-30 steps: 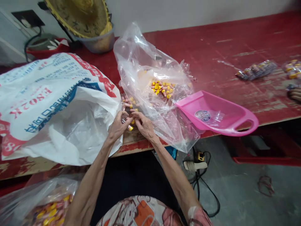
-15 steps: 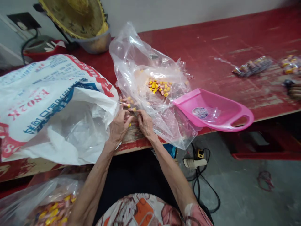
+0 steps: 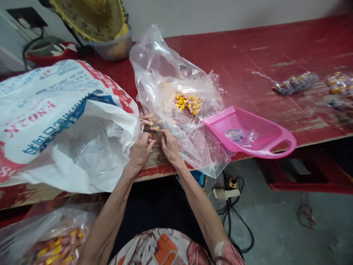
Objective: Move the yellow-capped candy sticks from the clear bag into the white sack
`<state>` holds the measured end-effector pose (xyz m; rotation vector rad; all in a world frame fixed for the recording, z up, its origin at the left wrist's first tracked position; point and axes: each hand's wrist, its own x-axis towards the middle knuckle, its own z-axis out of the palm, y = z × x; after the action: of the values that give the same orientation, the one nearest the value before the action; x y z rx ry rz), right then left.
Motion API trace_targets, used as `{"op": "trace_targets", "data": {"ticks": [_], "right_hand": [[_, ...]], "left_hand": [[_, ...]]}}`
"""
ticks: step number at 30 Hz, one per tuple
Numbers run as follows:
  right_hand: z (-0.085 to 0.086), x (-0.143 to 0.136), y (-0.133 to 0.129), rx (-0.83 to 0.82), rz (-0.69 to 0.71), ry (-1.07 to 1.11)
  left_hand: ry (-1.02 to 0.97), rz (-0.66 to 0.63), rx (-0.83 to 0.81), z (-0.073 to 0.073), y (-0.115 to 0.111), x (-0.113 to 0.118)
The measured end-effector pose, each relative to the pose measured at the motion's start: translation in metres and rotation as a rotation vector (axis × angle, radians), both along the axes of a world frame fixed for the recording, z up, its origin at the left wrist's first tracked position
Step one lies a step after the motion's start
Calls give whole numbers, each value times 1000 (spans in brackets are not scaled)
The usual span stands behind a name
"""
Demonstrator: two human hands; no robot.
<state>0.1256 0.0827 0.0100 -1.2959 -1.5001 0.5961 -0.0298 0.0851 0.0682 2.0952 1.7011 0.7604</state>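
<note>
I see a yellow-capped tube [image 3: 154, 129] lying left-to-right, just far-left of my right hand [image 3: 171, 146], the nearer; whether this or my left hand [image 3: 140, 150] clamps anything, I cannot tell.

Hat [image 3: 91, 20] over basin [image 3: 117, 48]; sandal [image 3: 222, 193] beside black cable [image 3: 228, 207].

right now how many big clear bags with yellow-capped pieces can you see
2: one bag on the table, beside the right hand; a second bag at the lower left, below the table edge. Others may be hidden.
</note>
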Motion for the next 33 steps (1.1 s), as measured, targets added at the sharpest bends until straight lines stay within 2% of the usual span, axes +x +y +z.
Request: {"op": "trace_targets", "data": {"ticks": [3, 7, 13, 17, 21, 26, 30, 33], "right_hand": [[-1, -1, -1, -12, 3, -10], [-1, -2, -1, -11, 4, -19], [2, -2, -2, -16, -4, -25], [2, -2, -1, -20, 4, -31], [-1, -1, -1, -17, 2, -21], [-3, -2, 0, -8, -2, -12], [-3, -2, 0, -1, 5, -8], [-3, -2, 0, -1, 3, -12]], "left_hand": [[26, -79, 4, 0, 4, 1], [-81, -18, 119, -2, 9, 5], [-98, -102, 34, -7, 18, 11], [-150, -7, 109, -6, 15, 13], [-137, -31, 41, -12, 16, 12], [-301, -33, -55, -18, 26, -1], [-335, -10, -115, -16, 19, -9], [-316, -53, -92, -12, 11, -8]]}}
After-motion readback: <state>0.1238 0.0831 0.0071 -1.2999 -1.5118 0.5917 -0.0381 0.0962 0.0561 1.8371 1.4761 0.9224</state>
